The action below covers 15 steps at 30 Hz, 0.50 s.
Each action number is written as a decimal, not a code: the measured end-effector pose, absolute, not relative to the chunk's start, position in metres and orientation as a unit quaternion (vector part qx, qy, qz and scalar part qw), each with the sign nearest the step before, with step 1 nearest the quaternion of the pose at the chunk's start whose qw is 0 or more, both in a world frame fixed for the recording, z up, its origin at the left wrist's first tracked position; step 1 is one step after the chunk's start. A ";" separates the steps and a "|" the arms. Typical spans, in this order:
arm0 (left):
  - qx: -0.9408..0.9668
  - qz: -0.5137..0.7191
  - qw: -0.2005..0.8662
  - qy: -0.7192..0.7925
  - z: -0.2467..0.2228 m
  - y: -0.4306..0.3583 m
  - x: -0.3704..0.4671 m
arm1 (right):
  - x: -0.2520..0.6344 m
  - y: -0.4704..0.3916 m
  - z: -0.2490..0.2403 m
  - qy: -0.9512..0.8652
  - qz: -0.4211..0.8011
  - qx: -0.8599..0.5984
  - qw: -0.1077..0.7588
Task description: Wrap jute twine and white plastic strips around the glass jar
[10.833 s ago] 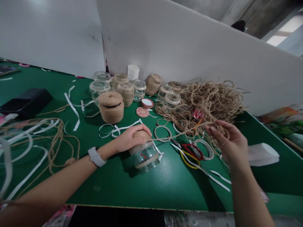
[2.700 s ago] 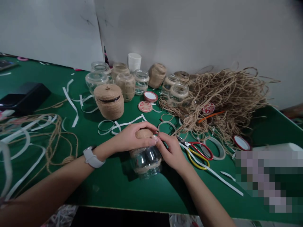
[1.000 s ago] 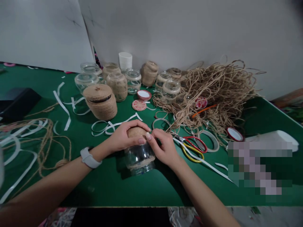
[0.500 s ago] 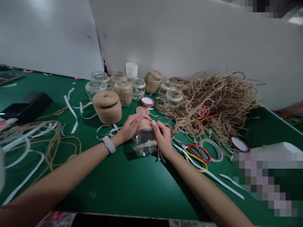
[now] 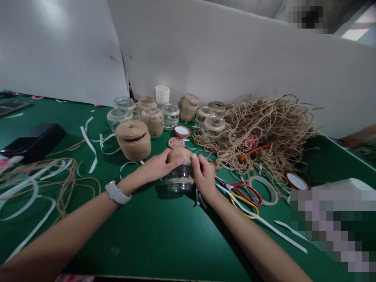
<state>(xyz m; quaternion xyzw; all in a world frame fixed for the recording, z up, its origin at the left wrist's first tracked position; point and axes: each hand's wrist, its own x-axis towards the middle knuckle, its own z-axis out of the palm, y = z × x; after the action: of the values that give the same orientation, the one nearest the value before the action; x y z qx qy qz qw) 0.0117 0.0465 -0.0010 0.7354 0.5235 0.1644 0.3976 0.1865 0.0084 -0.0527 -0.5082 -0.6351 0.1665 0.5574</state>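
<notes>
A glass jar (image 5: 181,176) is between my hands, its threaded mouth toward me and its far part wrapped in brown twine. My left hand (image 5: 161,163) grips its left side, with the thumb pressed on the twine. My right hand (image 5: 203,172) closes round the right side, thumb near the twine's edge. Beyond the jar lie a red-patterned lid (image 5: 176,143) and a lid showing its white inside (image 5: 182,132). To the left stands a twine-covered jar with a lid (image 5: 133,141). Scissors with red and yellow handles (image 5: 239,192) rest right of my right hand.
Several jars (image 5: 152,122), some twine-wrapped, stand at the back beside white cups (image 5: 162,94). A big heap of twine (image 5: 264,129) fills the back right. A tape roll (image 5: 272,192), white strips (image 5: 90,147) and a black holder (image 5: 33,141) lie on the green table (image 5: 141,239).
My left hand has moved from over the jar's top to its left side, its thumb now on the twine. The jar sits more upright in view; my right hand keeps its hold.
</notes>
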 end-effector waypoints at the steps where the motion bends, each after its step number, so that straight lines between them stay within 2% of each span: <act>1: 0.723 0.214 0.433 0.493 -0.004 0.047 0.015 | 0.187 0.008 -0.051 -0.634 0.155 -0.507 0.563; 4: 0.633 0.339 0.548 0.428 -0.015 0.046 0.027 | 0.187 0.005 -0.045 -0.639 0.122 -0.498 0.573; 8: 0.503 0.391 0.666 0.388 -0.023 0.038 0.039 | 0.188 0.003 -0.040 -0.661 0.093 -0.478 0.571; 15: 0.442 0.414 0.708 0.364 -0.025 0.036 0.039 | 0.192 0.008 -0.042 -0.668 0.095 -0.481 0.559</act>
<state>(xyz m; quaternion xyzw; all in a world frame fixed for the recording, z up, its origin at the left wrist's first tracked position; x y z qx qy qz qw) 0.0390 0.0358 -0.0253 0.4420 0.3641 0.4137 0.7078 0.1925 0.0081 -0.0419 -0.4814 -0.6682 0.0947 0.5593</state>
